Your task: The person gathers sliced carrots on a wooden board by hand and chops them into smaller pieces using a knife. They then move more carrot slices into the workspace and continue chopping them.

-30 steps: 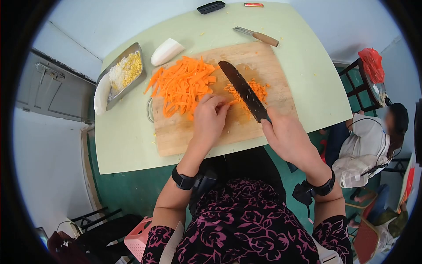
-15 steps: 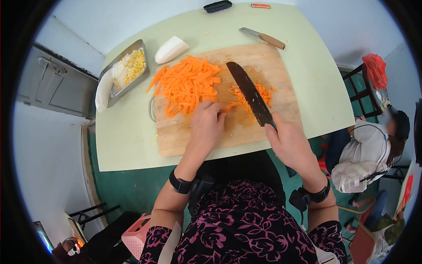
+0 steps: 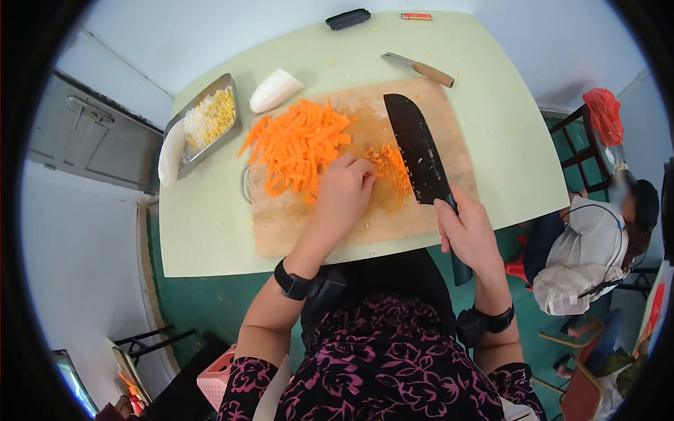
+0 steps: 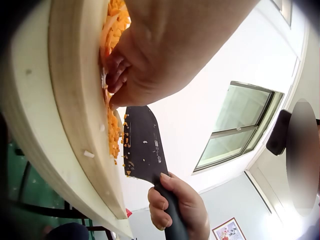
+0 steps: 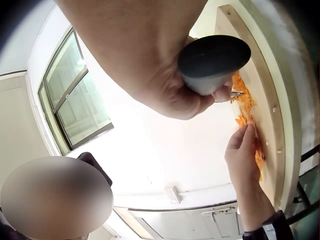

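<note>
My right hand (image 3: 469, 231) grips the black handle of a wide dark knife (image 3: 420, 147), its blade flat-sided toward the head view with carrot bits on it. On the wooden board (image 3: 281, 235), finely chopped carrot (image 3: 390, 167) lies left of the blade. My left hand (image 3: 344, 195) rests on the board beside these bits, fingers curled and fingertips together; in the right wrist view the left hand (image 5: 242, 155) pinches carrot strips (image 5: 242, 120). A heap of orange carrot strips (image 3: 298, 147) lies to its left. In the left wrist view the knife (image 4: 144, 142) stands just beyond the left fingers.
A metal tray (image 3: 237, 116) at the left holds white and yellow chopped food and a white radish (image 3: 170, 154). Another white piece (image 3: 276, 91) lies behind the board. A wooden-handled peeler (image 3: 433, 74), a black case (image 3: 348, 19) and a red item (image 3: 416, 16) lie farther back.
The knife has moved right, off the chopped carrot, and its blade now shows more of its flat side. The left hand has shifted slightly right, closer to the chopped bits.
</note>
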### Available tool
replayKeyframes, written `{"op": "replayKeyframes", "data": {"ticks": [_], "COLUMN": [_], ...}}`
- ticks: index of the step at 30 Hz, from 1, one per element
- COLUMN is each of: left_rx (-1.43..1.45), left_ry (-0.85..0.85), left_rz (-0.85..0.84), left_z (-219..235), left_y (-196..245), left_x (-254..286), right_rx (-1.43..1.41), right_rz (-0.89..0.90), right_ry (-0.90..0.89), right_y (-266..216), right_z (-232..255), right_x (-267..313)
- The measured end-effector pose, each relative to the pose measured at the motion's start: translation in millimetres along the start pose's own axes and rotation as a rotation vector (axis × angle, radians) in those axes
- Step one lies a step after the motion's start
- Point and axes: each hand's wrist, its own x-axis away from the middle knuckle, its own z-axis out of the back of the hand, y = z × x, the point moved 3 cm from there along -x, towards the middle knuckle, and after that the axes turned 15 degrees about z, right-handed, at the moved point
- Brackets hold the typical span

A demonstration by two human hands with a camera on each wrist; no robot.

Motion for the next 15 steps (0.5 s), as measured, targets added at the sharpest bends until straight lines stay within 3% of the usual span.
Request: {"op": "replayKeyframes", "data": {"ticks": [2,8,11,15], "left_rx": [-0.065,0.160,0.317,0.185], "left_ry": [0.035,-0.025,-0.142,-0.157], "left_rz": [-0.074,0.234,0.439,0.341], "left_z": [-2,9,14,16], "left_y": [2,-4,-12,-12], "left_x": [-1,5,2,2], "right_rx": [-0.091,-0.353,-0.396,-0.413], "right_rz": [-0.022,-0.070,-0.070,-0.069], "right_ry": [0.026,0.070,0.072,0.064], "right_y": [9,34,38,40], "right_z": [1,2,2,2], "right_x": [-3,-8,-9,-10]}}
